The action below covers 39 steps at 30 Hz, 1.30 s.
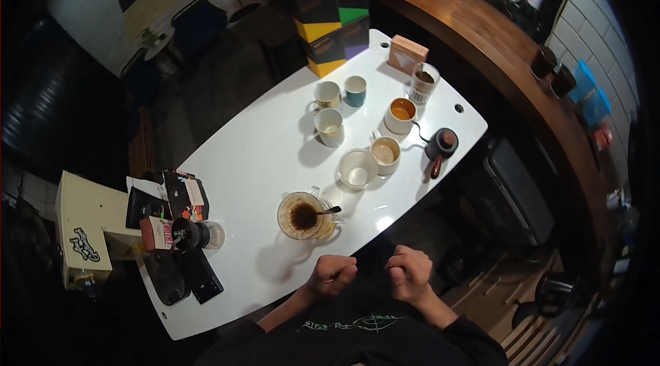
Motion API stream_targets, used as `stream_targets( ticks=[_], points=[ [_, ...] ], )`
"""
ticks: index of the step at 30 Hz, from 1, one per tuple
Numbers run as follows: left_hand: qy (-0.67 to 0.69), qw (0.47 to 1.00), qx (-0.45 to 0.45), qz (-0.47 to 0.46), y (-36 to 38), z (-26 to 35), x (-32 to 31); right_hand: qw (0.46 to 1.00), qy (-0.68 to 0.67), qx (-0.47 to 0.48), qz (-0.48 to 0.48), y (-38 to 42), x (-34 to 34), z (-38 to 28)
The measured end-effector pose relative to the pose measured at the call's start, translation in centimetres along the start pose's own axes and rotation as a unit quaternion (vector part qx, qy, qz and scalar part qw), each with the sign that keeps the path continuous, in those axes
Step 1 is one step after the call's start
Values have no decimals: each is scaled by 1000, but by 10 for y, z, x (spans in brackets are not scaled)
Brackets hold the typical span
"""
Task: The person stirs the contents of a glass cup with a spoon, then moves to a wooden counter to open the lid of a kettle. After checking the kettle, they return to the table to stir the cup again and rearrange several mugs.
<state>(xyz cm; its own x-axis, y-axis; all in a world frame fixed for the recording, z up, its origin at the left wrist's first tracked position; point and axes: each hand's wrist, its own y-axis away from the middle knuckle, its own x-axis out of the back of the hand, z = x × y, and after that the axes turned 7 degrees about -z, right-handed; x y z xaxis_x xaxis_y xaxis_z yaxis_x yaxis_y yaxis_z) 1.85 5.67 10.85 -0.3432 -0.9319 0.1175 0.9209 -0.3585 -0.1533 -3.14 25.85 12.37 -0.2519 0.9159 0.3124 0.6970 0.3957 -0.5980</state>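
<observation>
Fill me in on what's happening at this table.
Both hands, the left and the right, are curled near the edge of the white table, with nothing visible in either. Nearest them, a dripper holds dark, wet-looking grounds, with a spoon in it. Beyond stand several cups and a kettle-like pot.

The white desk (pixel 247 160) is brightly lit, with a hard white glare spot near its edge closest to the person and soft shadows beside the cups (pixel 330 127). The surrounding room falls dim. Wide-angle distortion bows the wooden counter (pixel 481 29), corners go black, and the outer edges look soft.
</observation>
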Motion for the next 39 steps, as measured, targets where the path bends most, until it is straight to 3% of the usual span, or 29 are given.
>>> stream_targets(
  ticks=[3,7,16,20,21,23,24,25,26,28,30,33,35,36,38,39],
  points=[
    [-47,997,-51,-26,-11,-7,-6,998,-15,-3,61,16,9,3],
    [-32,997,-56,-50,-32,-8,-24,993,1,-39,116,27,30,1],
    [-24,983,-6,-180,-101,-12,-126,955,171,-185,155,97,132,-24],
    [-9,970,-28,-241,-140,-11,-204,870,309,-306,231,156,231,-28],
    [-4,966,-32,-257,-148,-11,-225,821,323,-380,279,174,265,-34],
    [5,958,-33,-284,-161,-13,-270,732,416,-390,373,242,337,-27],
    [7,958,-39,-285,-170,-13,-294,669,512,-390,372,286,376,-24],
    [20,959,-19,-282,-177,-13,-319,614,494,-428,442,318,405,-24],
    [32,959,7,-281,-181,-14,-340,555,569,-425,433,360,433,-23],
    [31,954,21,-296,-194,-11,-381,489,621,-449,417,402,464,-29],
    [36,952,26,-304,-206,-3,-418,463,612,-503,398,443,475,-19],
    [56,944,40,-324,-219,7,-457,464,617,-506,386,483,481,-7],
    [49,939,58,-336,-226,6,-474,406,652,-526,365,488,482,-7],
    [43,934,71,-348,-231,4,-481,406,650,-529,364,498,486,-9],
    [36,929,81,-359,-240,1,-495,516,541,-463,476,518,491,-12],
    [32,925,89,-367,-245,0,-501,495,573,-479,444,519,491,-17]
  ],
)
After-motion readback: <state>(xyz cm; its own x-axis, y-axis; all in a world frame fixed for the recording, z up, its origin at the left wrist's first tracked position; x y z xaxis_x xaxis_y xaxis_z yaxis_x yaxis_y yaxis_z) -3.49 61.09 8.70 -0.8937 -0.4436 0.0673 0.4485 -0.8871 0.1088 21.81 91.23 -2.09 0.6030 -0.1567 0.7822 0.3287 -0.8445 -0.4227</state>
